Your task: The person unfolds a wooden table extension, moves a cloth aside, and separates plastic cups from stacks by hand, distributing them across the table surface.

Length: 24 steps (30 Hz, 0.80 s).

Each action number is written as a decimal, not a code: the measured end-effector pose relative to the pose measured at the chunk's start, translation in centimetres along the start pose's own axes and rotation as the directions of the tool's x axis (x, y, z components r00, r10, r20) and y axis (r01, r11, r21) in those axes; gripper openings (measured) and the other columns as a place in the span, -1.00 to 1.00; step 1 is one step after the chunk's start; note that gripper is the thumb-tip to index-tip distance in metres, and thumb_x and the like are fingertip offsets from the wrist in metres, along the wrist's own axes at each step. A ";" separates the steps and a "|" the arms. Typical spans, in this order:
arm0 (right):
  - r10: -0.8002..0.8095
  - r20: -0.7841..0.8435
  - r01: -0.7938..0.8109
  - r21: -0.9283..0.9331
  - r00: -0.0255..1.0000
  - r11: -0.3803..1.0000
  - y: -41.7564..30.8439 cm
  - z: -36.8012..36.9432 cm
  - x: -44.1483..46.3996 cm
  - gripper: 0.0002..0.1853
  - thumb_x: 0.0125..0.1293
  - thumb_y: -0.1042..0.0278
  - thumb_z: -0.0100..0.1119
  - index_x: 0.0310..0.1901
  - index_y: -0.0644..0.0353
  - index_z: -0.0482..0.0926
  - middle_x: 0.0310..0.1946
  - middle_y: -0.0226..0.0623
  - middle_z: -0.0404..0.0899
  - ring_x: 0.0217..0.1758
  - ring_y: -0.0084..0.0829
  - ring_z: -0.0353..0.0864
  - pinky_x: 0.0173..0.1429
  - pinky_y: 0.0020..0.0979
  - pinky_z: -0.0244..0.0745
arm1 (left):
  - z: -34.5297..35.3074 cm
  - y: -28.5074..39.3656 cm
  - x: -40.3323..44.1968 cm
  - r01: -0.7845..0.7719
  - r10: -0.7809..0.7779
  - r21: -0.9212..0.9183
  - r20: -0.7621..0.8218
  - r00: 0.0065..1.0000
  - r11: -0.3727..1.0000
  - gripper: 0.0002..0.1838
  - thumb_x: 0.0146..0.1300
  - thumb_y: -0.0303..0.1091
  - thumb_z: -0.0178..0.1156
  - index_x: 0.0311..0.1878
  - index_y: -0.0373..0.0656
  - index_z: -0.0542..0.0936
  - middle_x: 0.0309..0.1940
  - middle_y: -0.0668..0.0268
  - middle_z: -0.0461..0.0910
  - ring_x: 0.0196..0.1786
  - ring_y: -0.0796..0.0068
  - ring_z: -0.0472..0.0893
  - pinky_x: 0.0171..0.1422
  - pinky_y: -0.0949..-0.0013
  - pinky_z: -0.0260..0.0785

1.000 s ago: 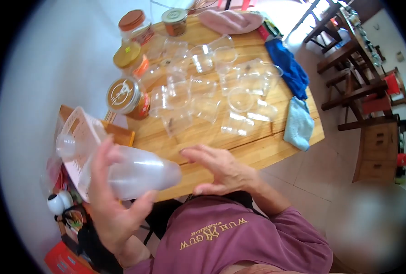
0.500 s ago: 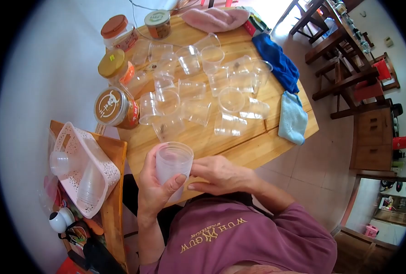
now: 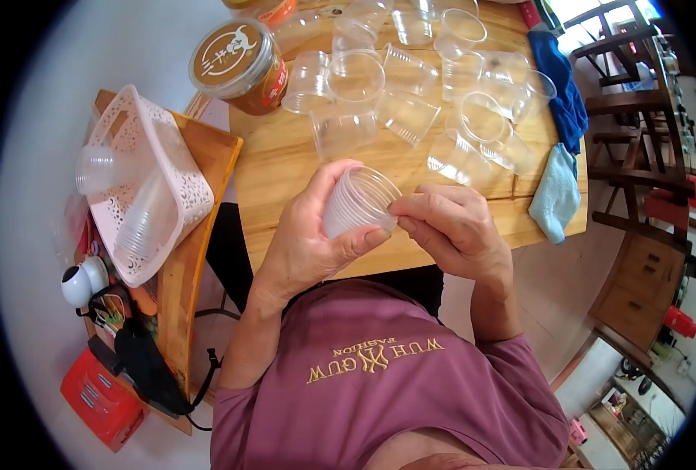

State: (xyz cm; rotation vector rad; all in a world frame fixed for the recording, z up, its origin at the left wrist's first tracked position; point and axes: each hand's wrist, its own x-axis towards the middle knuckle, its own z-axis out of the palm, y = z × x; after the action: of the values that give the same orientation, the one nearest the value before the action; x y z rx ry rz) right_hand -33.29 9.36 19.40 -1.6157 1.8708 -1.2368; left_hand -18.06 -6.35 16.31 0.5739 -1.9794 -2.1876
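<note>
Some bare tabletop (image 3: 403,163) shows between hand-held cups (image 3: 349,210) and loose cups (image 3: 342,131).

- The cup stack (image 3: 356,205), sideways by the left near corner of the table (image 3: 277,153) a second ago and upright at its near edge half a second ago, now tilts above that edge, mouth toward the right.
- The left hand (image 3: 305,239), at first blurred by that corner, now wraps the stack above the near edge.
- The right hand (image 3: 454,227), at first spread and apart, now pinches the stack's rim.
- The pale pink basket (image 3: 190,184), left of the table, emerges from behind hand and stack.
- The pink cloth and two farthest jars on the table slip out of view.
- The red case (image 3: 101,399), left below the table, shows more fully.
</note>
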 end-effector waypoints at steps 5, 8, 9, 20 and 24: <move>-0.040 0.025 0.041 -0.039 0.999 0.998 0.4 -0.2 0.0 -0.87 0.20 0.54 0.31 -0.20 0.25 0.61 -0.49 -0.23 0.55 -0.49 -0.24 0.57 -0.43 -0.30 0.41 | 0.3 0.2 0.2 0.020 -0.020 0.032 -0.002 1.000 0.999 -0.30 0.15 -0.05 0.47 0.22 -0.27 0.43 -0.16 0.22 0.61 -0.08 0.47 0.59 0.03 0.37 0.47; -0.048 -0.086 0.037 -0.118 0.995 0.992 0.7 -0.9 0.1 -0.89 0.20 0.58 0.30 -0.23 0.26 0.62 -0.50 -0.24 0.57 -0.54 -0.33 0.54 -0.45 -0.36 0.38 | 0.3 0.0 0.2 0.043 -0.041 0.077 -0.024 0.999 0.996 -0.31 0.16 -0.02 0.45 0.20 -0.27 0.44 -0.17 0.22 0.62 -0.09 0.47 0.60 0.04 0.37 0.47; -0.048 -0.185 0.014 -0.177 0.982 0.984 0.7 -1.3 0.1 -0.92 0.21 0.58 0.30 -0.25 0.26 0.63 -0.48 -0.23 0.59 -0.54 -0.34 0.55 -0.44 -0.38 0.39 | 0.2 0.0 0.1 0.081 -0.078 0.112 -0.034 0.996 0.990 -0.30 0.16 0.00 0.45 0.20 -0.26 0.44 -0.17 0.22 0.62 -0.09 0.46 0.60 0.04 0.37 0.47; 0.166 -0.463 -0.208 -0.041 0.871 0.977 1.9 -2.3 2.0 -0.61 0.44 0.57 0.16 0.28 0.34 0.48 -0.36 -0.42 0.56 -0.38 -0.71 0.51 -0.32 -0.68 0.39 | -0.1 -2.2 -0.4 0.129 -0.125 0.057 -0.077 0.989 0.990 -0.22 0.15 0.08 0.47 0.24 -0.25 0.41 -0.06 0.24 0.58 0.01 0.46 0.57 0.10 0.37 0.45; 0.149 -0.205 -0.156 -0.015 0.967 0.988 0.9 -1.1 1.5 -0.73 0.28 0.51 0.31 0.02 0.27 0.61 -0.38 -0.24 0.59 -0.40 -0.41 0.61 -0.35 -0.42 0.49 | 0.3 -1.8 -0.2 0.072 -0.064 0.119 -0.067 0.996 0.990 -0.25 0.13 0.02 0.50 0.21 -0.28 0.42 -0.10 0.20 0.63 -0.04 0.44 0.62 0.06 0.33 0.48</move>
State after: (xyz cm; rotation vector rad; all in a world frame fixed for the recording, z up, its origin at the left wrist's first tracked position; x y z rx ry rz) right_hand -35.04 8.34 19.60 -1.3733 2.1035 -1.3556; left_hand -17.69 -5.79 14.59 0.7277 -2.1009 -2.0695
